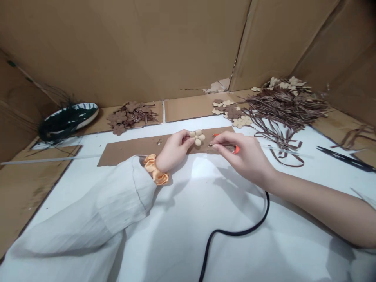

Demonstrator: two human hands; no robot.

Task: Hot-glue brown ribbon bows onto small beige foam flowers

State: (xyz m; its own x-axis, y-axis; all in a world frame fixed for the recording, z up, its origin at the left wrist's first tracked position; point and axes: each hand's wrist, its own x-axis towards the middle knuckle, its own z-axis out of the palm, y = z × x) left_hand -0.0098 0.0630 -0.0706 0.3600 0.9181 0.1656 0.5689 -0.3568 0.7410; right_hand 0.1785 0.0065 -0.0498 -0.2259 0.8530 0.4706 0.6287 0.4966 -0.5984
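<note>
My left hand [174, 150], with an orange satin scrunchie [157, 170] at the wrist, pinches a small cream flower [197, 138] with rounded petals by one petal. The flower is held over a brown cardboard strip [132, 150]. To its right, my right hand [242, 154] is closed in a pinch, its fingertips apart from the flower. A small dark tip shows at those fingers, but what they hold I cannot make out. Orange parts [236, 149] of some object show beside and beneath the right fingers. A black cord [235, 233] runs from under that hand towards the front edge.
A striped dish [93, 111] of dark green threads stands at left. Brown flower pieces [122, 119] lie at the back, cream flowers [242, 121] and brown strips [282, 107] at right. Black scissors [346, 158] rest at far right. Cardboard walls [132, 47] enclose the table.
</note>
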